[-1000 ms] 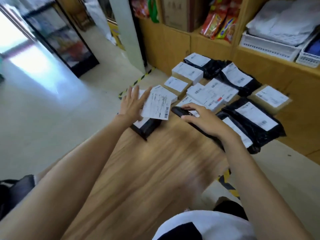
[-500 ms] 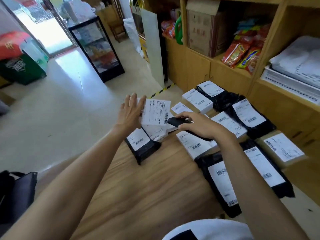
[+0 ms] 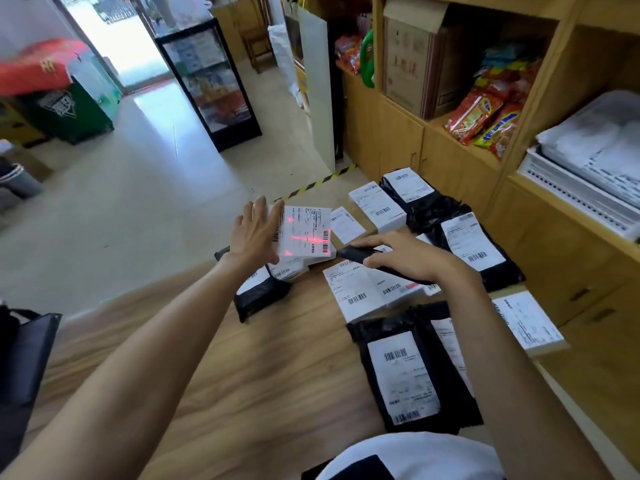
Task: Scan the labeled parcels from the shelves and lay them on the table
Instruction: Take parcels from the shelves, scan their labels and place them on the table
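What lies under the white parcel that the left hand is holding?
Below the held white parcel, in the left hand, lie white labelled parcels and a black bag parcel. Their far parts and the table there are covered.

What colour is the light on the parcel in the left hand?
Red; the beam from the scanner streaks across the white parcel, clearest in the head view.

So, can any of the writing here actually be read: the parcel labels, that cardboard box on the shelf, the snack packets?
Nothing is clear enough to quote.
Label on the white parcel in the left hand: barcodes, print too small to read.
Labels on the black mailer bags on the table: barcodes, print blurred.
Red characters on the cardboard box: blurred.
Blue characters on the snack packets: blurred.
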Tool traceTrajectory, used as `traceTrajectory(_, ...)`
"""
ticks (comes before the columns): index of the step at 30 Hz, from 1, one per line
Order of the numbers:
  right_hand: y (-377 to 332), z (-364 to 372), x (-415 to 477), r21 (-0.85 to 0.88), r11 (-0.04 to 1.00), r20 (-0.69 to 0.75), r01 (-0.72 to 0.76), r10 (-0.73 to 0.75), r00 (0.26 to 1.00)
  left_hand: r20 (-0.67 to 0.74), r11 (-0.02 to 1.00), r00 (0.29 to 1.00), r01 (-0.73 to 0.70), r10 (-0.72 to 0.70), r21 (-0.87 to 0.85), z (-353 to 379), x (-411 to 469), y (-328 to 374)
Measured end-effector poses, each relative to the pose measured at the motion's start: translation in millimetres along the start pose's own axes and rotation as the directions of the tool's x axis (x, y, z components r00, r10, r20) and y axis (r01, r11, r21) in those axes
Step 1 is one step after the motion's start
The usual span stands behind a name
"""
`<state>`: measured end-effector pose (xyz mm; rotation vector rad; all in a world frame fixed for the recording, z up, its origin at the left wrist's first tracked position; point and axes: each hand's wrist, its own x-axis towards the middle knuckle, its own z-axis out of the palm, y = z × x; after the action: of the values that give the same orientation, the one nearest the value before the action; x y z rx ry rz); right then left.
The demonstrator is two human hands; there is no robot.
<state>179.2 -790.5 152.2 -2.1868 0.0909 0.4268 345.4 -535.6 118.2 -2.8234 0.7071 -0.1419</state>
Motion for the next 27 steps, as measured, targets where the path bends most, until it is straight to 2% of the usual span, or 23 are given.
traceTrajectory(10,19,0,-12,0.004,1.0,0.037,0.025,-0.025,0.999,0.073,0.997,0.995,0.074,-0.071,-0.033,2,-42,8)
traceTrajectory(18,24,30,0,0.046,0.998,-0.016,0.036,-0.036,0.999,0.117,0.985,0.98,0.166,-0.161,-0.037,15,-87,5)
traceTrajectory(21,24,56,9,0.077,0.996,-0.023,0.033,-0.031,0.999,0.17,0.971,0.96,0.235,-0.224,-0.047,29,-117,-7)
traceTrajectory(27,19,119,15,0.077,0.997,0.077,0.016,-0.022,0.997,0.318,0.901,0.88,0.412,-0.353,-0.139,65,-203,-15)
